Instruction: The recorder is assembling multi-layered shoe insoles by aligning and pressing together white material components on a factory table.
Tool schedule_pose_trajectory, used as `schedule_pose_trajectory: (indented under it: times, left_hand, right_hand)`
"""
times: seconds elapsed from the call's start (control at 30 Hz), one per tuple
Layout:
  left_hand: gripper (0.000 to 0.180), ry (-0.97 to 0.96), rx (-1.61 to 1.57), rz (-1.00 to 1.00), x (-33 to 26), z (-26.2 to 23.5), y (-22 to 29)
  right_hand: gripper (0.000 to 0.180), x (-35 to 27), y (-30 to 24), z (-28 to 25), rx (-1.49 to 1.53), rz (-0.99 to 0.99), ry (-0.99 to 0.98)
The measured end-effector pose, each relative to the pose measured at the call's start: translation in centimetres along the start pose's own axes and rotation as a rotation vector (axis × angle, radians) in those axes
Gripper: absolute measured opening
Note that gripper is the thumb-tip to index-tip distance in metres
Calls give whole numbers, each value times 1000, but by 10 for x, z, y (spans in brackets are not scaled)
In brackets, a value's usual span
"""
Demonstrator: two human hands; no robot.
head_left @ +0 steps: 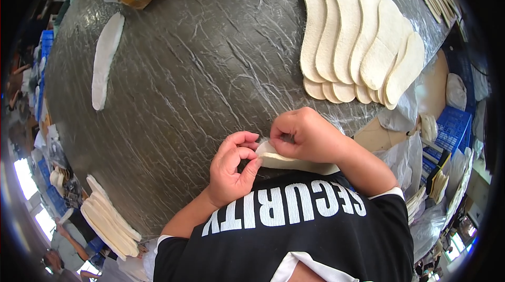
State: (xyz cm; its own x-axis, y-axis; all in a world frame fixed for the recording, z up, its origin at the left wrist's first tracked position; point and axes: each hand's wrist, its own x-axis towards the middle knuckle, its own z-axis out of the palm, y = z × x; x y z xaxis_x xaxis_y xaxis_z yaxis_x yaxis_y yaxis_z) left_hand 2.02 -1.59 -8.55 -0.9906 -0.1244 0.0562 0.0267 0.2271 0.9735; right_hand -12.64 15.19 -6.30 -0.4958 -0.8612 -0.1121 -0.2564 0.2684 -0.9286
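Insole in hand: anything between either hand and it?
Nothing visible. Both the left hand and right hand already pinch the cream insole at its near end, close to the black shirt. The fanned row of insoles lies well apart on the table.

A: Location type?
B: Shoe workshop. Fanned cream insoles (357,40) far beyond the gripped piece, another stack (108,219) left of it, wrinkled grey worktable (200,71), blue crates (452,127) right.
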Motion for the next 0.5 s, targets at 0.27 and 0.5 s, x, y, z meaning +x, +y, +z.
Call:
schedule_pose_trajectory:
  times: [0.27, 0.5]
  left_hand:
    - [13, -8, 47, 48, 0, -2, 1]
    - [11, -19, 72, 86, -1, -3, 1]
  right_hand:
    - [3, 0, 4, -1, 87, -13, -63]
    - [3, 1, 7, 1, 151, 14, -96]
